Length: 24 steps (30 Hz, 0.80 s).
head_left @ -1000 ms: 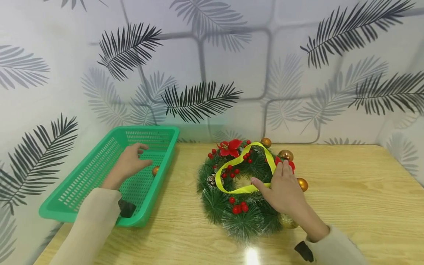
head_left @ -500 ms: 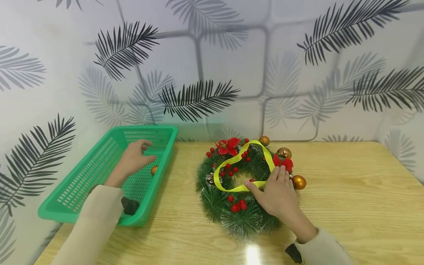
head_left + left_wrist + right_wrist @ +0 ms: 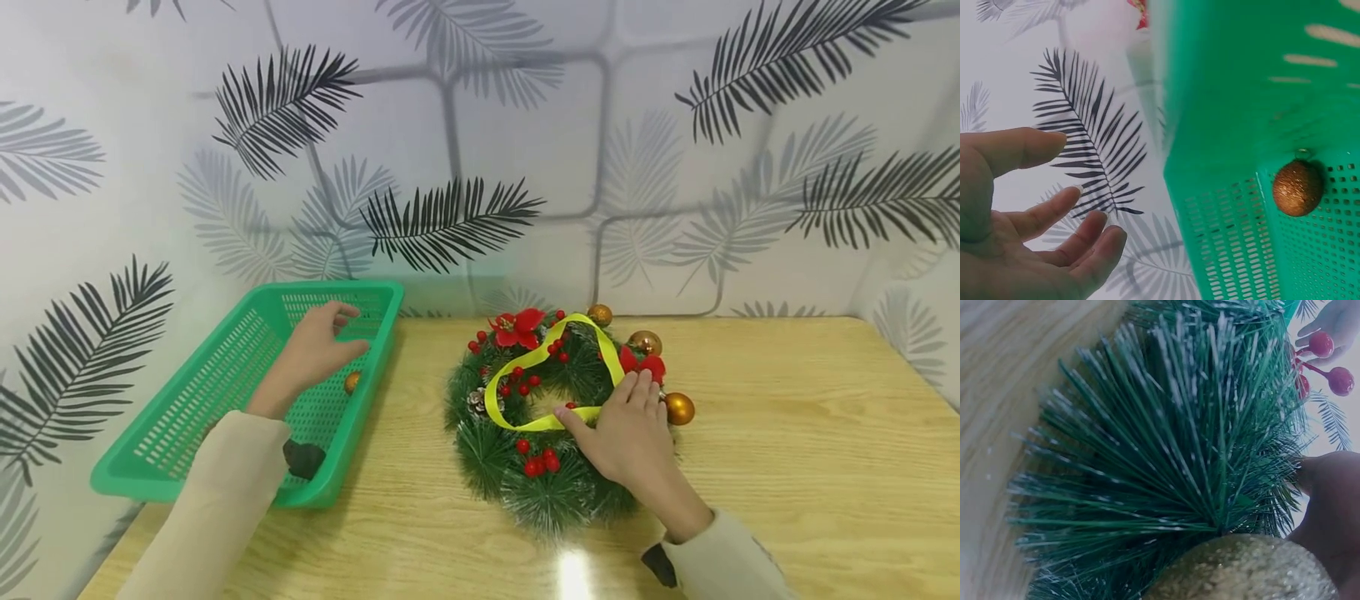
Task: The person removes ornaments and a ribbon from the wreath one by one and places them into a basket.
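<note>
A leaf-printed wall [image 3: 532,150] — grey and white — backs a wood-grained table [image 3: 795,425].

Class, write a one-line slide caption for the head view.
Left grip over a green basket holding an orange bauble, right grip at a ribboned wreath.

I see a deep green wreath [image 3: 480,454] with whitish tips, red berries [image 3: 547,461], red flowers [image 3: 517,330], a bright yellow ribbon [image 3: 542,424] and golden and copper baubles [image 3: 679,408]. The glittery bauble [image 3: 1297,189] inside the bright green basket [image 3: 1222,75] is copper-orange. My sleeves [image 3: 217,496] are plain cream; the worktop [image 3: 795,433] is yellowish, wood-grained; black and grey fronds [image 3: 450,223] pattern the pale wall [image 3: 532,133].
</note>
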{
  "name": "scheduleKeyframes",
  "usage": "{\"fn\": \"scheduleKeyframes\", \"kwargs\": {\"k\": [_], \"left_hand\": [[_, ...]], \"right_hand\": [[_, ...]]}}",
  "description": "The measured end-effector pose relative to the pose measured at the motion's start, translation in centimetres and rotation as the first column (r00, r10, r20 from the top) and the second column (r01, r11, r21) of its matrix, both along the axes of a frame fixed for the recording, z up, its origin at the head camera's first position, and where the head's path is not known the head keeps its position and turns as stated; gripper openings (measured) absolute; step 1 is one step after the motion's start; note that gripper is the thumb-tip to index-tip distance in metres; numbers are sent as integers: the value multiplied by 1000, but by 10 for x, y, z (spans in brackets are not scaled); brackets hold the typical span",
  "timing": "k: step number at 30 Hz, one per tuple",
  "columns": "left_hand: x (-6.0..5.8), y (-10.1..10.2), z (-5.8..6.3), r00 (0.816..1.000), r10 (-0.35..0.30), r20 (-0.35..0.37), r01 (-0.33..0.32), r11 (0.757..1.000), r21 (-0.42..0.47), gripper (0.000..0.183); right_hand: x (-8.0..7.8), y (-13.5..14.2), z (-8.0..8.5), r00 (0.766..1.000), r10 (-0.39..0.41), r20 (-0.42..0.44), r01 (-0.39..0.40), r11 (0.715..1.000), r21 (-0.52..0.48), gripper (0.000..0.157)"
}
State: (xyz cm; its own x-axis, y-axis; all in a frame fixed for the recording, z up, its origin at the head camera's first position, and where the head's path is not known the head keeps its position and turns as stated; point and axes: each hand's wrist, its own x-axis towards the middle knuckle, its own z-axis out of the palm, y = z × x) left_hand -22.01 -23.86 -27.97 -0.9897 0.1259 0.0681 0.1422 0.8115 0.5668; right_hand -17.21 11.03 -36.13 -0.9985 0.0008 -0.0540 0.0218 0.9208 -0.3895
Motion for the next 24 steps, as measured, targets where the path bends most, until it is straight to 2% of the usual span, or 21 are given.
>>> {"fn": "scheduleKeyframes", "kwargs": {"k": [8,14,19,24], "left_hand": [[2,10,8,1000,-20,-16,20,1000,8,49],[5,26,14,999,-40,-21,40,999,13,50],[6,40,14,998,-52,-26,53,999,10,51],[4,50,12,997,-74,-34,76,996,44,51]], "right_hand": [[-1,-2,0,1000,-19,-3,19,1000,8,116],[-2,-2,0,1000,-26,14,25,1000,10,115],[-2,-1,1,999,-10,46,9,1000,10,112],[-3,1,2,998,12,63,-14,999,30,112]]}}
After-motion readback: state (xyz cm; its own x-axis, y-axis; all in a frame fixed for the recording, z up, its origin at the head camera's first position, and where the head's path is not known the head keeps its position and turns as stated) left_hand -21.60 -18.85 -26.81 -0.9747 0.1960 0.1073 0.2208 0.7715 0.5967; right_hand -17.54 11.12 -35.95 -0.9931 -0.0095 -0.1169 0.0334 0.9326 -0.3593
